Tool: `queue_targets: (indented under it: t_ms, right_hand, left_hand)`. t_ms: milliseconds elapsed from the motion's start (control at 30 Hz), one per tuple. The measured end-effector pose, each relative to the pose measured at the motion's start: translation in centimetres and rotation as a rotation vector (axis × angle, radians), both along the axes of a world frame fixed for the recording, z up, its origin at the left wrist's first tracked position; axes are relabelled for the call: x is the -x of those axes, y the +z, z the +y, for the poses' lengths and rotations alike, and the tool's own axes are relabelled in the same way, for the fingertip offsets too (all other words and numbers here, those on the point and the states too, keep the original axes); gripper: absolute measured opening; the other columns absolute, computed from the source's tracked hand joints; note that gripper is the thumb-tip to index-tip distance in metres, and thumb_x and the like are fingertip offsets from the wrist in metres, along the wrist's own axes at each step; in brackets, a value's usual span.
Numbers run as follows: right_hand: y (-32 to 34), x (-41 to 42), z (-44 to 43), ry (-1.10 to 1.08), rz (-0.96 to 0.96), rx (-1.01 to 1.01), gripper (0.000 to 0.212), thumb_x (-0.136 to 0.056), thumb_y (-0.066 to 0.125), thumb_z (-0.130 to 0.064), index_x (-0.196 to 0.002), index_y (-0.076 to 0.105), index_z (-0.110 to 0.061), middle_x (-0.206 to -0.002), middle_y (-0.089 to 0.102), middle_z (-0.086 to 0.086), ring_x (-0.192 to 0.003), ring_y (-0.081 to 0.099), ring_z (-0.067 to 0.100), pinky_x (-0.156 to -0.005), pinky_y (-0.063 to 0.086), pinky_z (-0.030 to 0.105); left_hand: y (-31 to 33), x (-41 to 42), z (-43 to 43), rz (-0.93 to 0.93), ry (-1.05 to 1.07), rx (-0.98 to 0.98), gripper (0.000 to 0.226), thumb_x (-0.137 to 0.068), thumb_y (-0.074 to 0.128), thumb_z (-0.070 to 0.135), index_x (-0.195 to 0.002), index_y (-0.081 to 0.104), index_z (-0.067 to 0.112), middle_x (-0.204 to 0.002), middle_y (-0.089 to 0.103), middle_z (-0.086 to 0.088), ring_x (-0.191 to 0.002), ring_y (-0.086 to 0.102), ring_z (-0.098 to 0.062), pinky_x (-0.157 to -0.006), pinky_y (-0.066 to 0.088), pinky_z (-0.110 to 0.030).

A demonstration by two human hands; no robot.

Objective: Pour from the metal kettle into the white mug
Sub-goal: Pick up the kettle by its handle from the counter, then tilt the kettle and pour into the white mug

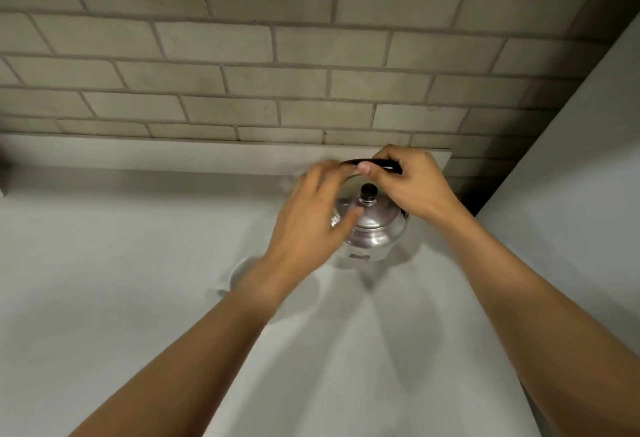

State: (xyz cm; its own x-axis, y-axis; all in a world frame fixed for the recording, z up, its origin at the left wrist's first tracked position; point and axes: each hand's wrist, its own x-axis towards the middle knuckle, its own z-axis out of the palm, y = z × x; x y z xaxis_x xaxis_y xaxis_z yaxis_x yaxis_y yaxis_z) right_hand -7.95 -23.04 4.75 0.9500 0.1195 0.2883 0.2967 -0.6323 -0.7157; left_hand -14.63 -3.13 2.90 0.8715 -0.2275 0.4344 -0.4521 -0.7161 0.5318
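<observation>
A shiny metal kettle (pixel 375 228) with a black lid knob stands on the pale counter near the back wall. Its black handle arches over the lid, and my right hand (pixel 408 183) is closed around that handle from the right. My left hand (pixel 311 221) hovers over the kettle's left side with fingers spread, the fingertips near the handle's left end and the thumb close to the lid. The white mug (pixel 239 273) sits to the front left of the kettle, mostly hidden under my left wrist; only its left rim and a bit of handle show.
The light grey counter (pixel 121 280) runs to a raised ledge (pixel 173 156) below a grey brick wall. A tall plain panel (pixel 571 194) rises at the right, close to the kettle.
</observation>
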Motion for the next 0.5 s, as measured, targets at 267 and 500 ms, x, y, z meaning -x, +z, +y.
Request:
queue_targets:
  t_ms: [267, 500]
  right_hand:
    - [-0.1, 7.1, -1.3, -0.031, 0.007, 0.001, 0.026, -0.090, 0.075, -0.053, -0.084, 0.075, -0.028, -0.069, 0.071, -0.010, -0.062, 0.062, 0.002, -0.060, 0.050, 0.027]
    - [-0.5, 10.8, -0.6, 0.004, -0.007, 0.054, 0.030, -0.090, 0.073, -0.056, -0.080, 0.073, -0.027, -0.075, 0.072, -0.009, -0.066, 0.065, 0.005, -0.054, 0.047, 0.015]
  left_hand:
    - [-5.2, 8.4, -1.6, 0.030, -0.025, -0.209, 0.070, -0.097, 0.050, 0.062, -0.158, 0.035, 0.029, -0.164, 0.034, 0.005, -0.141, 0.042, -0.023, -0.109, 0.042, -0.041]
    - [-5.9, 10.7, -1.7, 0.091, -0.007, -0.265, 0.074, -0.098, 0.045, 0.065, -0.158, 0.035, 0.023, -0.165, 0.033, 0.004, -0.146, 0.038, -0.023, -0.112, 0.038, -0.039]
